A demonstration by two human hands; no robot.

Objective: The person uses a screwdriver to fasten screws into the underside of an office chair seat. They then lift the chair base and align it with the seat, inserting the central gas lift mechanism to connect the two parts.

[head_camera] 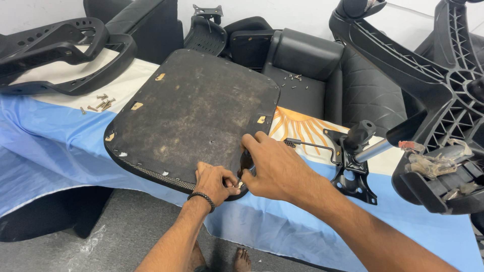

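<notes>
An upturned office chair seat lies on the table, its dark, dusty underside facing up. My left hand, with a black bracelet at the wrist, pinches something small at the seat's near right corner. My right hand presses on the same corner, fingers curled over the seat's edge and touching the left hand's fingertips. What sits between the fingers is too small to make out.
A blue, white and sun-patterned cloth covers the table. Loose screws lie at the left near black armrest frames. A metal tilt mechanism and a star base stand at the right. Black chair parts line the back.
</notes>
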